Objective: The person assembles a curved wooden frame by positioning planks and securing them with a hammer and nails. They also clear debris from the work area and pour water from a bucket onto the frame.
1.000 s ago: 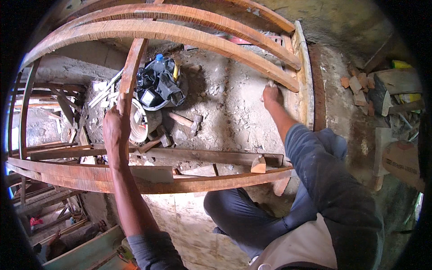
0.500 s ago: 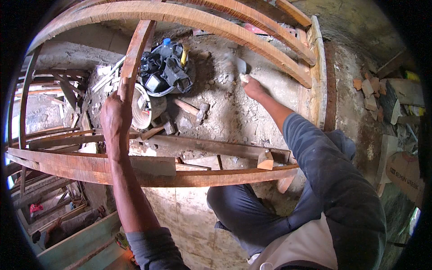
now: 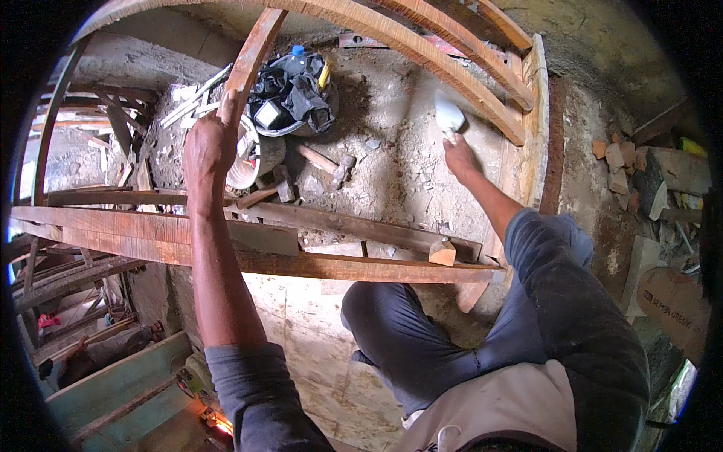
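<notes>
In the head view, the person's left hand point(image 3: 211, 147), left of centre in the upper half of the frame, is closed around an upright wooden bar point(image 3: 256, 49), with the thumb lying along it. The right hand point(image 3: 461, 157), right of centre, is closed on the handle of a trowel point(image 3: 450, 115). The trowel's pale blade points toward the top of the frame, over the dusty, rubble-strewn floor point(image 3: 388, 169); whether it touches the floor cannot be told.

Curved wooden beams point(image 3: 482, 108) sweep across the top to an end board point(image 3: 536, 124) at the upper right. Another curved beam point(image 3: 354, 267) crosses the middle of the frame, passing under the left forearm. Just above its right end sits a small wood block point(image 3: 442, 251).

At upper centre-left, a tub point(image 3: 285, 131) holds dark cloth and a bottle with a blue cap point(image 3: 298, 51). A white bucket point(image 3: 245, 177) is just below it, near two hammers point(image 3: 343, 172). Broken bricks point(image 3: 616, 157) lie at the right, above a brown bag point(image 3: 670, 301).
</notes>
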The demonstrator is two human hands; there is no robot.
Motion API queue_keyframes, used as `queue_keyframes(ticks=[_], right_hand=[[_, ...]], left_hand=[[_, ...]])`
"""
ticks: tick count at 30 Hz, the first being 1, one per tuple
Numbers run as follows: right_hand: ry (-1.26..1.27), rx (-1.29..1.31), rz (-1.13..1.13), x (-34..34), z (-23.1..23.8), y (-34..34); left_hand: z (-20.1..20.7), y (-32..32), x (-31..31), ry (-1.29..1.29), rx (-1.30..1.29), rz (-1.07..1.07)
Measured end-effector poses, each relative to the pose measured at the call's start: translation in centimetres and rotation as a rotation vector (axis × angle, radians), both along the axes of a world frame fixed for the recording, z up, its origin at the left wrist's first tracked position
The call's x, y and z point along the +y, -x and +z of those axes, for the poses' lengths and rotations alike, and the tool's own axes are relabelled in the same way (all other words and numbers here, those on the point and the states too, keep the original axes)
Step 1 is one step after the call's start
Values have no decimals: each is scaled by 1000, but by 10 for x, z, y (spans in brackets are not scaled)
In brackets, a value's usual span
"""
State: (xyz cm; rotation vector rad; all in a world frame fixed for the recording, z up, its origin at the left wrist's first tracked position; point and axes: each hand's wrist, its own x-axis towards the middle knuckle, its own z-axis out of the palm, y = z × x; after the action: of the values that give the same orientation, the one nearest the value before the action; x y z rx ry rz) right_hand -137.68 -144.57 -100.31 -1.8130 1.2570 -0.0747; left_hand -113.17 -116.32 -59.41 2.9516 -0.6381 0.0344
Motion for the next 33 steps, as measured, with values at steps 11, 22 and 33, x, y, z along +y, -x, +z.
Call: queue_keyframes(ticks=[11, 22, 33], right_hand=[[132, 76, 504, 42, 59, 6], [0, 19, 750, 95, 95, -17], [-36, 38, 902, 158, 19, -102]], left_hand=[[-10, -10, 7, 52, -99, -49], [-3, -3, 6, -48, -90, -16], [-3, -4, 4, 4, -59, -30]])
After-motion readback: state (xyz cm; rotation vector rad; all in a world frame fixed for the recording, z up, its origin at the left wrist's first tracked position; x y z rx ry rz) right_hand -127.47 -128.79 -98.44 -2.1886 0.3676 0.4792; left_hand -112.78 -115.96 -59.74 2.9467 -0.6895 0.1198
